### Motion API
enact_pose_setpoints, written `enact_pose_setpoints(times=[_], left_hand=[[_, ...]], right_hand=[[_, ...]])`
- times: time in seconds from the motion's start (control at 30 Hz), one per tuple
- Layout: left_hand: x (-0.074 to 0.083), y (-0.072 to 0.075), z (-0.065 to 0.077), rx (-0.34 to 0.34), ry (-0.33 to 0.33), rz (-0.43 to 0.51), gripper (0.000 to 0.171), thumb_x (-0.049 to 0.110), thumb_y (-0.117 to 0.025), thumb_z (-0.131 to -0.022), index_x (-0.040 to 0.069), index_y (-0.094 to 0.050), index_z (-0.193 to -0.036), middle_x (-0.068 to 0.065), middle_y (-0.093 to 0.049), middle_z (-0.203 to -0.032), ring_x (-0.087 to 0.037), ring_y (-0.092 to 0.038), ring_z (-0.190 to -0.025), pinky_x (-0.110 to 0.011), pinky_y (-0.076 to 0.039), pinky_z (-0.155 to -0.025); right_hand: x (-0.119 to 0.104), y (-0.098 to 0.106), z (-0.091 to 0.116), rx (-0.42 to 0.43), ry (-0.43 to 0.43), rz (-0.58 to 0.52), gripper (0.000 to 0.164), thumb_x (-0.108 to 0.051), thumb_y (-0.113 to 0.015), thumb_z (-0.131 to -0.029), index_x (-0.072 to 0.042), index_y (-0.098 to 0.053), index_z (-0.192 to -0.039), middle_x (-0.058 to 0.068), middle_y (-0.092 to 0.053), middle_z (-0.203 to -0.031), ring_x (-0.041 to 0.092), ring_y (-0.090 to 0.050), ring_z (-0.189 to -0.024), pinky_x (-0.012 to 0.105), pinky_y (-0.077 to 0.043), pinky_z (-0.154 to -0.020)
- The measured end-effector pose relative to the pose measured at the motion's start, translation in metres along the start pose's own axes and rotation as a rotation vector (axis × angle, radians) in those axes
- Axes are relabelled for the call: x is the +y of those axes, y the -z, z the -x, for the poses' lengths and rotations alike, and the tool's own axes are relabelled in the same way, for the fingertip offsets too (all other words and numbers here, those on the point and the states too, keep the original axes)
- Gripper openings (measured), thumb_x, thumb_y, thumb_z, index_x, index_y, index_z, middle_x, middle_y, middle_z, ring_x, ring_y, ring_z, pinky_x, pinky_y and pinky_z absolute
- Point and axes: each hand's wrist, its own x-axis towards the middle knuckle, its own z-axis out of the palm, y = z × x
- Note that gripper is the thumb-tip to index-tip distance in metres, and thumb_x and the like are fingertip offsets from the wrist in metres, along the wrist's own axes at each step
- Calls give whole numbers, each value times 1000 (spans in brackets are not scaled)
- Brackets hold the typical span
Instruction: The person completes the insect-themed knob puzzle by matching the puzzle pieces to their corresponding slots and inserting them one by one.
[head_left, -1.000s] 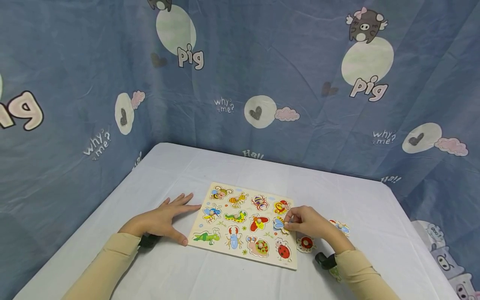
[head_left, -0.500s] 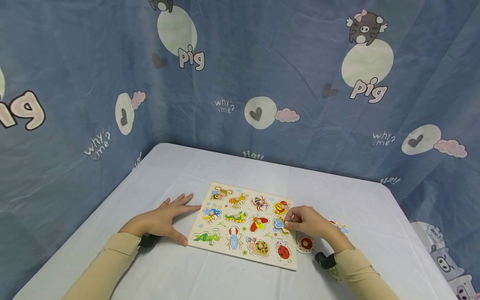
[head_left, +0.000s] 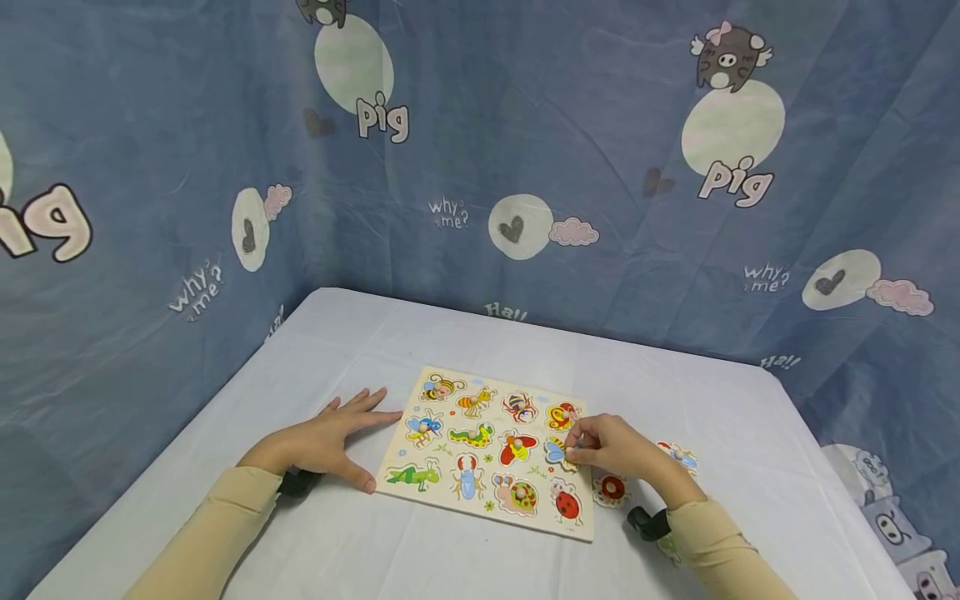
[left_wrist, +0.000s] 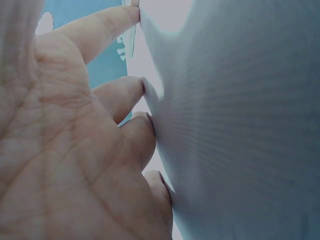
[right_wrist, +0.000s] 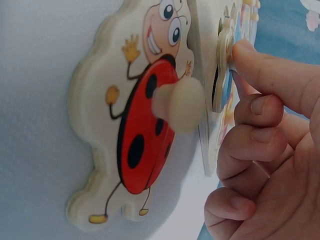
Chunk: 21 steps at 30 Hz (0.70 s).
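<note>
Head view, we count: puzzle board (head_left: 442, 495) ×1; critter figs. (head_left: 517, 447) on it ×12 (3 rows of 4); loose pcs. (head_left: 611, 489) off-board ×3 vis. We also log L hand (head_left: 322, 437) + R hand (head_left: 615, 446) = 2, blk. wrist units (head_left: 649, 523) ×2, sleeves (head_left: 213, 529) ×2, table (head_left: 712, 400) ×1.

blue pig-print fabric (head_left: 607, 133) hangs behind and beside a white-covered table (head_left: 360, 342).

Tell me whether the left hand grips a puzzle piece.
No, the left hand lies spread at the edge of the puzzle board, holding nothing.
</note>
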Motion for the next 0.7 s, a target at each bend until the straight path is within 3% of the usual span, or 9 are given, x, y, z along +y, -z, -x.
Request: enact_pose_setpoints(times=[0.47, 0.7], left_hand=[[0, -1, 0, 2, -2, 6, 111, 54, -100, -65, 21, -53, -160, -22, -18, -179, -52, -6, -166, -81, 2, -127], [1, -1, 0, 3, 6, -8, 111, 56, -99, -65, 21, -53, -160, -22, -18, -179, -51, -6, -166, -80, 2, -127]], right_hand=[[-2, -2, 1, -24, 47, 21, 11, -21, -77, -100, -14, -72, -96, -10, -47, -68, 2, -42, -61, 20, -34, -57], [-3, -2, 0, -24, 19, 7, 12, -22, -77, -100, -13, -72, -95, -9, -48, -69, 3, -43, -62, 20, -34, -57]])
